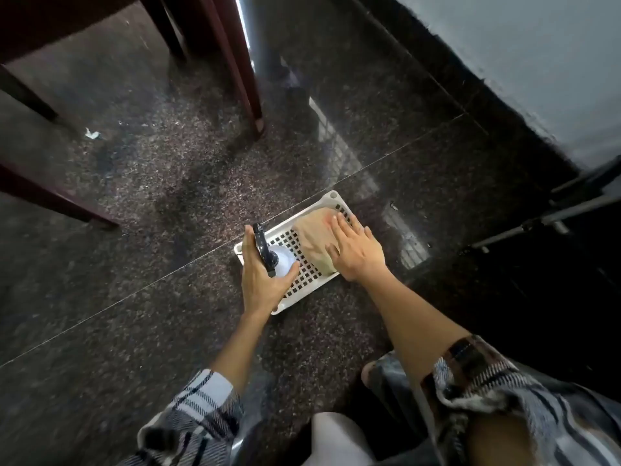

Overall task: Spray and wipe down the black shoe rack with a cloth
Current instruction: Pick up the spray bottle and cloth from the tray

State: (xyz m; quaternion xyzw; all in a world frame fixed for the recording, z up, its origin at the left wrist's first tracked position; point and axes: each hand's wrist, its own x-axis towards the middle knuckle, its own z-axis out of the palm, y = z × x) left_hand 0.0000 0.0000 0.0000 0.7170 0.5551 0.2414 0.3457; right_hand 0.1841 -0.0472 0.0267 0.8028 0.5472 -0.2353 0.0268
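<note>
speckled dark floor (141,203): left hand (260,280) grips spray bottle (275,258), right hand (356,252) presses cloth (314,240) flat-fingered onto white tray (331,200); wiping step seems underway, next likely sweeps across.

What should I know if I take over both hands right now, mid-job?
Left hand grips the spray bottle over the near end of the white perforated tray on the floor.
Right hand lies flat, pressing the beige cloth onto the tray's far half.
Black rack stands at the right, by the wall, untouched by either hand.
Done: cannot tell from this view.
Left: spray and wipe the rack.
</note>
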